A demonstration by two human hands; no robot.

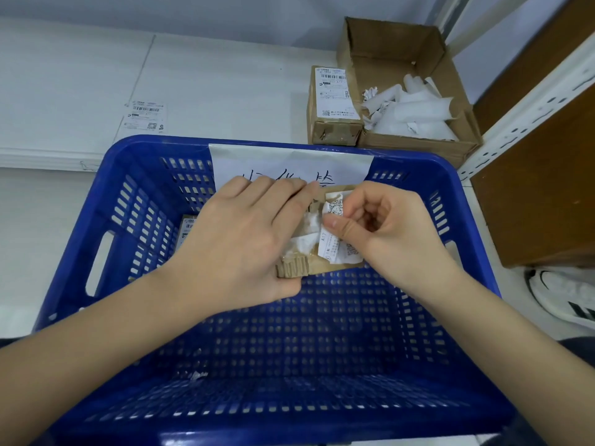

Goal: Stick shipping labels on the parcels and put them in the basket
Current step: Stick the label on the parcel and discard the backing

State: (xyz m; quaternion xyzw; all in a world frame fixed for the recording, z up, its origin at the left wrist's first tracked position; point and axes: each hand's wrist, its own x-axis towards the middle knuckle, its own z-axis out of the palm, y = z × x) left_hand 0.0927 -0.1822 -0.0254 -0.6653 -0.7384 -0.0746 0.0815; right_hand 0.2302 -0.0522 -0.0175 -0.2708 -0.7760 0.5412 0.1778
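Over the blue slotted plastic basket (106, 220), my left hand (244, 239) grips a flat brown cardboard parcel (325, 268), long axis left-right. My right hand (386, 226) pinches its torn, crumpled white paper label (335, 246).

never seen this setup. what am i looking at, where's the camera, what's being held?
There is no robot: one wide-angle camera on a person's head looks down at bare hands. The left hand holds a small brown cardboard parcel above a blue perforated plastic basket. The right hand pinches a torn, crumpled white shipping label on that parcel. Another labelled parcel lies in the basket. Beyond it on the white surface sit a labelled brown box, an open cardboard box of white paper scraps and a loose label sheet.
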